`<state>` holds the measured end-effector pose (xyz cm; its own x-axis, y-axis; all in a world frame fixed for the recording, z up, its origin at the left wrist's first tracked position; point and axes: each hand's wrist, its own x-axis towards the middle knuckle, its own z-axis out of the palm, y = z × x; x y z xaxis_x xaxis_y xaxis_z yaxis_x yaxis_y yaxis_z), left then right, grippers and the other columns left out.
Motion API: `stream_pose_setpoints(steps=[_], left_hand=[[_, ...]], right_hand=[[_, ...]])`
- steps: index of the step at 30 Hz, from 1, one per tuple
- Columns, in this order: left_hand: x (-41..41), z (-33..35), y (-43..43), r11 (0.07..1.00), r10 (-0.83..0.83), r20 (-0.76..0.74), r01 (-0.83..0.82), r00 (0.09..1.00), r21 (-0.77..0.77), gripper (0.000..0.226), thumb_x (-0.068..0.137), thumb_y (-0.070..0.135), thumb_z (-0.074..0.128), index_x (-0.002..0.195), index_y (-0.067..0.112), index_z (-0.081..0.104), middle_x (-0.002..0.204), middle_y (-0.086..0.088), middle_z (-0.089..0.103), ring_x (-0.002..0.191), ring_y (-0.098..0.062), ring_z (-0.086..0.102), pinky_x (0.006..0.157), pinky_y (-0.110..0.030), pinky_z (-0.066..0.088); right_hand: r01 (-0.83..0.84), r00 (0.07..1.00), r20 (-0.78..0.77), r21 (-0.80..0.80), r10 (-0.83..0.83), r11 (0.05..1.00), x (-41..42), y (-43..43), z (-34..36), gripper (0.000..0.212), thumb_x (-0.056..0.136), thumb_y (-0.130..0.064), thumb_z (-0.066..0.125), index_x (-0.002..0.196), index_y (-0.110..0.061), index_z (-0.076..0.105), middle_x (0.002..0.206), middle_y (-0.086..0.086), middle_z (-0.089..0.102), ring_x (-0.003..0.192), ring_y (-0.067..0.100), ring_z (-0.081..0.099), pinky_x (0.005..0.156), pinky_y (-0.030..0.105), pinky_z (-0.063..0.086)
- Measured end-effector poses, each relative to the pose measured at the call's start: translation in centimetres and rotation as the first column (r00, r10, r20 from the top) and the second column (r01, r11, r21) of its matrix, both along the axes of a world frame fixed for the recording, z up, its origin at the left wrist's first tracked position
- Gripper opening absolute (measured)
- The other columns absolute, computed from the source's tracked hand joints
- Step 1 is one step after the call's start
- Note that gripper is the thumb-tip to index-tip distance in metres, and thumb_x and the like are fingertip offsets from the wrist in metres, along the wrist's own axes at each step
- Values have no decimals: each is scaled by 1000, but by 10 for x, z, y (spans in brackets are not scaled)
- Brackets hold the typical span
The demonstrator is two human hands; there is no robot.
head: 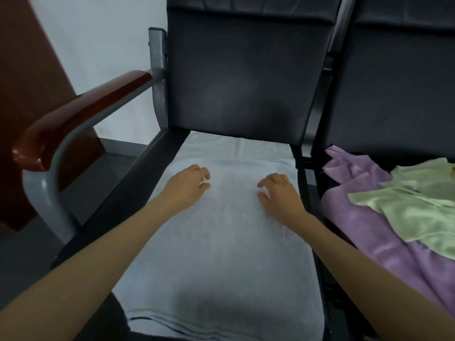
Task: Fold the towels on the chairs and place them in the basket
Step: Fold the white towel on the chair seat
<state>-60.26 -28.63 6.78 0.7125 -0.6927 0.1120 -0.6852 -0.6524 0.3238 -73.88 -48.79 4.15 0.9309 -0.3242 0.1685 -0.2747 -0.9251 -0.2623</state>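
Nearest you, the striped hem of the white towel [221, 242] lies at the front of the chair [246, 82] seat, and the rest is spread flat along it. Your left hand [188, 184] and right hand [279, 193] rest mid-towel, fingers loosely bent, gripping nothing. Smooth outward first, then pinch both near corners and carry the hem squarely to the far edge. The purple towel [369, 217] and green towel [418, 207] lie on the next seat. No basket shows, and no writing is legible.

Two dark chairs [246, 77] — white towel [221, 242] spread on one, purple towel [369, 217] on the other.
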Motion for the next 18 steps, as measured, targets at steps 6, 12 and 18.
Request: stream_pose_setpoints(steps=[6, 12, 18], left_hand=[[-9, 7, 62, 953, -30, -451, 162, 892, 255, 69, 79, 54, 67, 138, 30, 41, 140, 18, 32, 133, -7, 31, 110, -26, 25], [11, -1, 25, 960, 15, -226, 50, 974, 277, 62, 94, 33, 56, 147, 15, 31, 159, 0, 11, 145, -16, 15, 112, -22, 13], [-10, 10, 0, 988, 128, 94, -119, 987, -97, 34, 95, 27, 55, 127, 14, 51, 128, -7, 51, 112, -25, 51, 88, -33, 41]], right_hand=[[-119, 804, -514, 354, 299, 928, -35, 3, 26, 84, 83, -49, 66, 150, -28, 19, 157, -8, 7, 145, 15, 10, 116, 33, 19], [-10, 917, -394, 133, 62, 991, 4, -16, 22, 67, 94, -31, 56, 150, -18, 22, 158, 5, 15, 145, 23, 14, 116, 38, 17], [3, 1000, 17, -42, -2, 999, 0, 10, 19, 36, 96, -19, 50, 132, -14, 48, 133, 5, 47, 124, 24, 42, 95, 32, 37]])
